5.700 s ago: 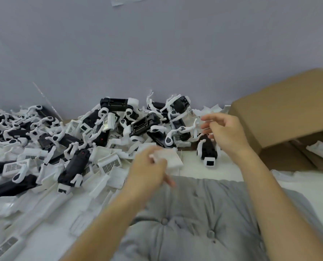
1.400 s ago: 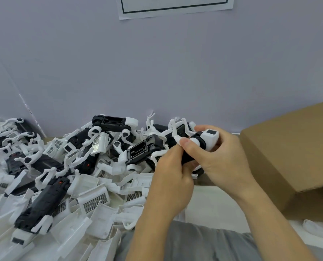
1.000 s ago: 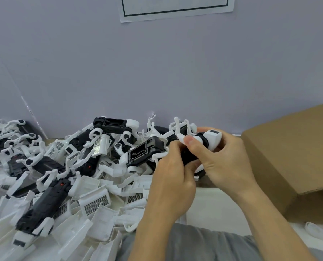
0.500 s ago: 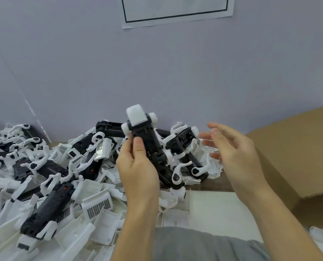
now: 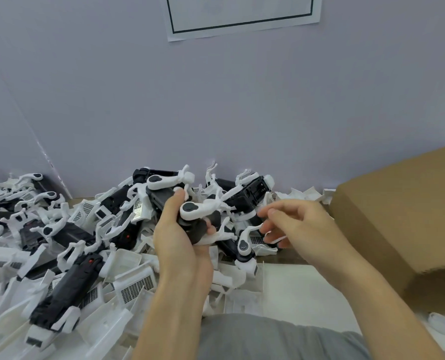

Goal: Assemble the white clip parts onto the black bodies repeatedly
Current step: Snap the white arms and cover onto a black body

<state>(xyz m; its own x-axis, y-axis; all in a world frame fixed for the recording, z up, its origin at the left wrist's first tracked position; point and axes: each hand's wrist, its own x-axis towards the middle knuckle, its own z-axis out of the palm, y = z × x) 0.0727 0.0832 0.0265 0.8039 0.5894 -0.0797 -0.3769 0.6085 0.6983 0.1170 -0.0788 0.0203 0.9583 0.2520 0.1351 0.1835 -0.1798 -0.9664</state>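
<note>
My left hand (image 5: pixel 180 245) grips a black body (image 5: pixel 195 227) held above the pile. White clip arms with dark round caps (image 5: pixel 198 209) are fitted on this body. My right hand (image 5: pixel 299 229) is just to its right, blurred by motion. Its curled fingers pinch a thin white clip part (image 5: pixel 276 239) at the edge of the pile. Several more black bodies (image 5: pixel 68 284) and loose white clip parts (image 5: pixel 135 284) lie heaped to the left and behind my hands.
A brown cardboard box (image 5: pixel 403 211) stands at the right, close to my right hand. A pale wall with a paper sheet (image 5: pixel 242 14) rises behind the pile. My grey-clothed lap (image 5: pixel 268 339) fills the bottom centre. Bare white surface (image 5: pixel 289 289) lies between pile and box.
My left hand tilted the black body down from upright and lowered it slightly. My right hand went from spread open to curled, dropping toward the pile and closing on a thin white piece.
</note>
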